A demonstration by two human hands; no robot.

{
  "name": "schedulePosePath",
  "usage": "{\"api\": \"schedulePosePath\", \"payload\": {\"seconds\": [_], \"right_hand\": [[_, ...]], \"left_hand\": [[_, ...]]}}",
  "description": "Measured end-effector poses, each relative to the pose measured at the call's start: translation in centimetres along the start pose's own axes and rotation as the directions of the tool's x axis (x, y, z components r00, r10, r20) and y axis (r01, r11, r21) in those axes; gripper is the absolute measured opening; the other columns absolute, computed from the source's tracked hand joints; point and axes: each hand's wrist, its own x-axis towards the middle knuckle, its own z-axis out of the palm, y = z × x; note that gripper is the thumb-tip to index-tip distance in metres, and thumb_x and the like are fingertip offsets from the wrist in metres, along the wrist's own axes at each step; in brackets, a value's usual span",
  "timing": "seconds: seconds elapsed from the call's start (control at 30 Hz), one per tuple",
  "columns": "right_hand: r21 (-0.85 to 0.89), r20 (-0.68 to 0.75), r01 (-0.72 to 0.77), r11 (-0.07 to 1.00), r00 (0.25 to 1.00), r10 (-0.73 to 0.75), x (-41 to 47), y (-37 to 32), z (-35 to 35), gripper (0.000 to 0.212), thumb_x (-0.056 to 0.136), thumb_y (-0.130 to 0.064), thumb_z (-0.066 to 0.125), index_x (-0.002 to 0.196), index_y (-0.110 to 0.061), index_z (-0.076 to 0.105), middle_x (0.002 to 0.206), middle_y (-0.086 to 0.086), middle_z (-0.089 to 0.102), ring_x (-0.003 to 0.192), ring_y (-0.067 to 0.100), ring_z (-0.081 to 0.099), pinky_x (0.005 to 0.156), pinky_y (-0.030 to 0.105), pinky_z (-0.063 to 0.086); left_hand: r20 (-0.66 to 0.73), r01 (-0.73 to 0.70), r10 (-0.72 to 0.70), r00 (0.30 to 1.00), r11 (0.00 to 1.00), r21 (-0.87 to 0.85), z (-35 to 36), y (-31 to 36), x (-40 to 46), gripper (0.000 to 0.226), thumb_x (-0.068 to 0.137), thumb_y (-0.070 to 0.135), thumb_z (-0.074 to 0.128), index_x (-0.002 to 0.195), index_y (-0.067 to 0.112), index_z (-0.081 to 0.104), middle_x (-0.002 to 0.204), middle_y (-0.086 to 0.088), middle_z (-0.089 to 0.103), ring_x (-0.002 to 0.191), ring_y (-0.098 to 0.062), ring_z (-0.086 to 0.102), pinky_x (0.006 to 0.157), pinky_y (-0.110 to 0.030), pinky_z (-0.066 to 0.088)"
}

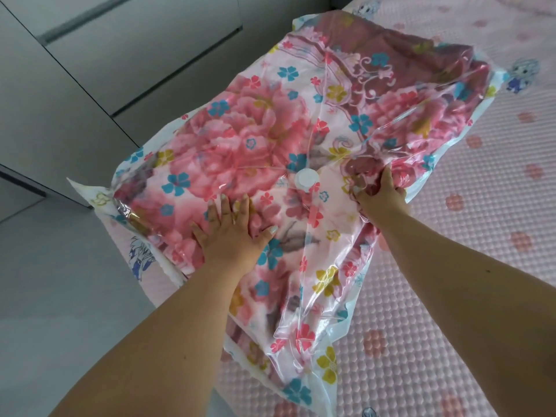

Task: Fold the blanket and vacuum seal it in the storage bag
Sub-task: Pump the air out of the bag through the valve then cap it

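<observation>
On bed (451,266): blanket (240,139) inside storage bag (346,266), valve (307,179) up. Left hand (231,233) flat, fingers spread, pressing. Right hand (380,194) clenched on bag w/ blanket bunched beneath. Risk: bunching near valve could block airflow, weak seal.

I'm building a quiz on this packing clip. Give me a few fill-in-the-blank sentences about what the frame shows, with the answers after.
1. The floral blanket lies inside a clear plastic storage ____.
2. The round valve on top of it is coloured ____.
3. The left hand presses down with its fingers spread ____.
4. The right hand grips the plastic with its fingers ____.

Missing words: bag; white; flat; curled
</observation>
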Motion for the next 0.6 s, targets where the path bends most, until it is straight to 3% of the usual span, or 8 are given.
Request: {"api": "schedulePosePath", "payload": {"seconds": [0.2, 0.27, 0.37, 0.47, 0.6], "right_hand": [[-0.028, -0.035, -0.039, 0.999, 0.999, 0.038, -1.4, 0.8, 0.4, 0.082, 0.089, -0.061, 0.050, 0.153, -0.039, 0.003, 0.140, 0.016, 0.035, 0.114, 0.042, 0.052, 0.081, 0.038, 0.042], [-0.176, -0.108, -0.064, 0.982, 0.993, 0.046, -2.0, 0.6, 0.4, 0.083, 0.087, -0.067, 0.046, 0.154, -0.034, 0.009, 0.144, 0.018, 0.033, 0.125, 0.041, 0.043, 0.093, 0.043, 0.041], [-0.437, -0.248, 0.045, 0.898, 0.954, -0.168, -3.2, -0.6, 0.6, 0.084, 0.091, -0.062, 0.043, 0.154, -0.018, 0.010, 0.157, 0.018, 0.014, 0.143, 0.038, 0.017, 0.113, 0.049, 0.026], [-0.529, -0.124, 0.245, 0.812, 0.925, -0.360, -4.2, -2.1, 1.7, 0.080, 0.094, -0.062, 0.032, 0.155, -0.020, 0.002, 0.162, 0.011, -0.001, 0.149, 0.032, -0.001, 0.120, 0.047, 0.005], [-0.536, 0.094, 0.307, 0.786, 0.948, -0.306, -4.5, -1.9, 3.6, 0.076, 0.094, -0.065, 0.016, 0.155, -0.023, -0.004, 0.162, 0.006, -0.011, 0.149, 0.026, -0.011, 0.120, 0.049, 0.001]], "left_hand": [[-0.010, -0.014, 0.014, 1.000, 1.000, 0.011, -0.2, -0.2, -0.1, 0.089, 0.081, 0.083, 0.014, 0.150, 0.036, -0.016, 0.159, -0.003, -0.023, 0.146, -0.030, -0.018, 0.111, -0.065, -0.007], [0.012, -0.005, 0.005, 1.000, 1.000, 0.020, -0.5, 0.0, -0.1, 0.089, 0.082, 0.082, 0.015, 0.150, 0.035, -0.016, 0.159, -0.004, -0.023, 0.146, -0.031, -0.019, 0.111, -0.065, -0.007], [-0.025, -0.022, 0.022, 0.999, 0.999, -0.023, -1.5, 0.9, -0.3, 0.086, 0.088, 0.075, 0.021, 0.152, 0.029, -0.015, 0.159, -0.007, -0.022, 0.146, -0.030, -0.021, 0.112, -0.066, -0.004], [-0.081, -0.156, 0.157, 0.984, 0.988, 0.014, -1.6, 2.5, -0.7, 0.083, 0.091, 0.070, 0.018, 0.150, 0.027, -0.020, 0.156, -0.007, -0.029, 0.145, -0.030, -0.024, 0.111, -0.062, -0.011], [0.002, -0.178, 0.178, 0.984, 0.983, 0.035, -0.3, 3.5, -1.0, 0.082, 0.090, 0.072, 0.013, 0.150, 0.027, -0.020, 0.157, -0.007, -0.029, 0.145, -0.031, -0.023, 0.112, -0.061, -0.012]]}}
